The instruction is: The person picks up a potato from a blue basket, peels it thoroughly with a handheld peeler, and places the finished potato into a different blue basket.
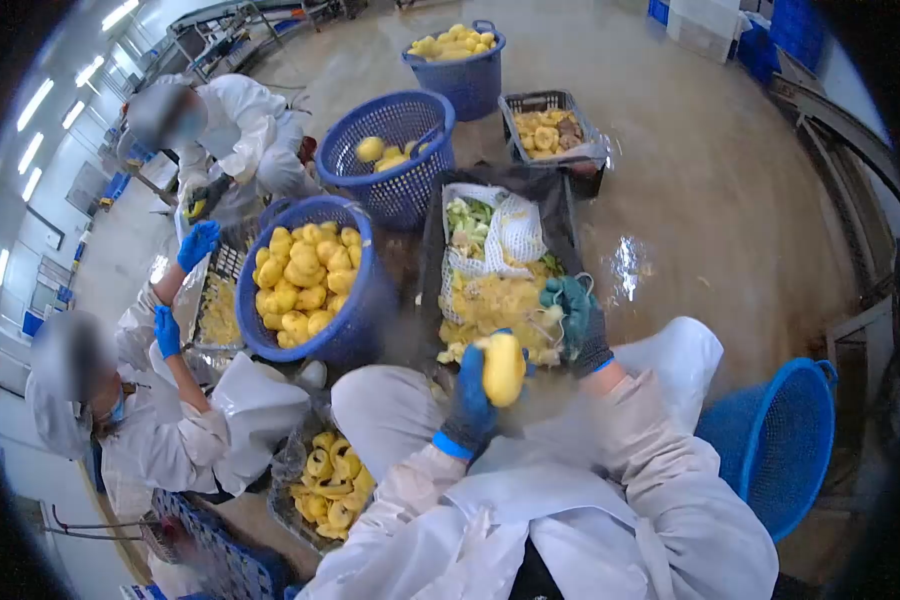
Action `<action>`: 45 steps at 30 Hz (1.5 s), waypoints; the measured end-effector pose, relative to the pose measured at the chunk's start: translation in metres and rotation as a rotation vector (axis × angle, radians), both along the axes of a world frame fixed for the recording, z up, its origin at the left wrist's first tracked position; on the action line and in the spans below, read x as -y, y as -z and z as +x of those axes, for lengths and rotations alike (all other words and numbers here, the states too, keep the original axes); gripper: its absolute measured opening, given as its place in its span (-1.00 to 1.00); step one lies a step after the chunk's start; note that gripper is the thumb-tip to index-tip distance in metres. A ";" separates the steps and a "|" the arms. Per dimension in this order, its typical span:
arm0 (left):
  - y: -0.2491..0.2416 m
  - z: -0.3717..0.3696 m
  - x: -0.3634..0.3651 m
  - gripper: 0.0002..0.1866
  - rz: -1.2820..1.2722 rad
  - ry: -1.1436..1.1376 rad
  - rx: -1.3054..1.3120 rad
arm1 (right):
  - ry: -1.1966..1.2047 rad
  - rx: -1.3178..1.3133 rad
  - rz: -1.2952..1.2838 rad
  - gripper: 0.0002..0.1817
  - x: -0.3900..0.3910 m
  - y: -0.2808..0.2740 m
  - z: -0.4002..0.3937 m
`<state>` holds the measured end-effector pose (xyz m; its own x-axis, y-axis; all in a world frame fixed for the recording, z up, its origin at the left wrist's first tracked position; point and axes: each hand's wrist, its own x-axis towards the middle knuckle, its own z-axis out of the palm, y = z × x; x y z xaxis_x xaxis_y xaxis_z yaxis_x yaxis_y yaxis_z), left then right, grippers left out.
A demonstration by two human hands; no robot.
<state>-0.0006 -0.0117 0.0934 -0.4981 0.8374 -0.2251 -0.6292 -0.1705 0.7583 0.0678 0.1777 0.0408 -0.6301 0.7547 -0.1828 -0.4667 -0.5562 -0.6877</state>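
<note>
My left hand [468,400], in a blue glove, is closed around a smooth yellow peeled fruit [505,370], held upright above my lap. To its right, my right hand [573,318] wears a green and dark glove with its fingers curled. A pale thin loop shows at those fingers, but what they grip cannot be made out. Just beyond both hands stands a dark-lined crate [560,215] with yellow peelings [495,305], green scraps [468,225] and white foam netting [517,228].
Purple baskets of yellow fruit [308,275] stand ahead and left. A blue basket [810,450] leans at my right. Peelings fill a crate [330,485] by my left knee. Two people in white [160,440] work at left. The floor [670,150] looks wet.
</note>
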 end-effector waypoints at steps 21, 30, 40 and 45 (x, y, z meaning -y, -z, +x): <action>0.004 0.013 -0.009 -0.54 0.081 -0.027 0.733 | -0.030 0.284 0.606 -0.77 0.028 -0.020 0.016; 0.059 0.026 -0.003 -0.52 -0.046 -0.093 -0.610 | -0.092 0.205 0.579 -0.71 0.018 -0.002 0.008; -0.007 0.017 -0.007 -0.44 -0.040 0.184 0.330 | 0.088 0.218 0.338 -0.67 -0.011 0.055 0.004; -0.004 0.020 -0.002 -0.55 0.058 0.085 0.076 | -0.067 0.214 0.304 -0.67 0.018 -0.008 0.015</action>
